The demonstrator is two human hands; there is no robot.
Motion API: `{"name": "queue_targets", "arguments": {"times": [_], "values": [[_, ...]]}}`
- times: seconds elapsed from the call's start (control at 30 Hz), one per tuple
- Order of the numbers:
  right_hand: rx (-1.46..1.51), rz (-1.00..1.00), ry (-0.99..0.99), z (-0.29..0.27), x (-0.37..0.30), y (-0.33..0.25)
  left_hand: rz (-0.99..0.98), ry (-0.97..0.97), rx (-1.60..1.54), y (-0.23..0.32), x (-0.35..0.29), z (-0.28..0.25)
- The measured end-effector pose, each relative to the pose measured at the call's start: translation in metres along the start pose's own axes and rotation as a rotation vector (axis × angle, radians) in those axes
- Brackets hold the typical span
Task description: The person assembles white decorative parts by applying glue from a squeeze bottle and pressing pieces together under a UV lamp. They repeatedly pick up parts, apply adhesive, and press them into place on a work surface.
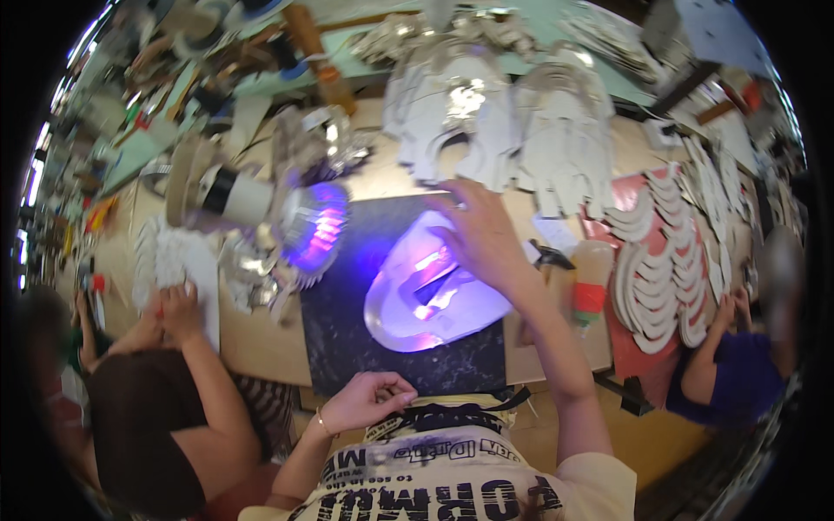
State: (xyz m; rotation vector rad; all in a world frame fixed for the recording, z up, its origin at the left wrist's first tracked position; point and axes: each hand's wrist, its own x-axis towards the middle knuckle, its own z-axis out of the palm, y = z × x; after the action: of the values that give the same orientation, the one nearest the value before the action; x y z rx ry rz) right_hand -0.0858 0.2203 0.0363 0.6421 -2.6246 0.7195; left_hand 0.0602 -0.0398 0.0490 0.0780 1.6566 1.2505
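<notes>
A flat, rounded white piece [473,314] with a shiny, dark-and-silver patch in its middle lies on the black mat [347,347] in front of me. Violet-blue light falls across it from a lamp with a ribbed round head [314,227] at its left. Over the far right part of the piece reaches my right hand [480,234], its fingers apart and a little blurred; whether they touch the piece I cannot tell. My left hand [373,403] rests near the mat's front edge by my shirt, fingers curled in, with nothing seen in them.
Stacks of white cut pieces [565,130] stand beyond the mat. To the right are a bottle with a red band [589,282], a dark-headed hammer [553,256] and a red board [647,334] holding curved white strips. People work on both sides; the left person's hands [180,313] are close by.
</notes>
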Motion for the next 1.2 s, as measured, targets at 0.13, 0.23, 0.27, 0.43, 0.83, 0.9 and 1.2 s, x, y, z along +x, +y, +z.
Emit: {"name": "queue_targets", "arguments": {"times": [0.13,0.23,0.27,0.43,0.83,0.9,1.2], "values": [[0.118,0.161,-0.155,0.004,-0.022,-0.011,0.271,0.585,0.341,0.014,0.003,-0.015],[0.090,0.226,-0.216,-0.002,-0.027,-0.012,0.478,0.951,0.716,0.029,0.039,-0.033],[0.074,0.231,-0.246,-0.006,-0.028,-0.012,0.461,0.943,0.748,0.031,0.048,-0.035],[0.059,0.063,-0.326,-0.008,-0.027,-0.017,0.446,0.837,0.753,0.026,0.070,-0.033],[-0.092,-0.059,-0.524,0.005,-0.020,-0.031,0.427,0.919,0.712,0.003,0.081,-0.015],[-0.082,0.019,-0.608,0.006,-0.023,-0.038,0.417,0.917,0.696,0.004,0.081,-0.017],[-0.264,-0.069,-0.516,-0.012,-0.053,-0.085,0.370,0.877,0.649,0.003,0.080,-0.016]]}}
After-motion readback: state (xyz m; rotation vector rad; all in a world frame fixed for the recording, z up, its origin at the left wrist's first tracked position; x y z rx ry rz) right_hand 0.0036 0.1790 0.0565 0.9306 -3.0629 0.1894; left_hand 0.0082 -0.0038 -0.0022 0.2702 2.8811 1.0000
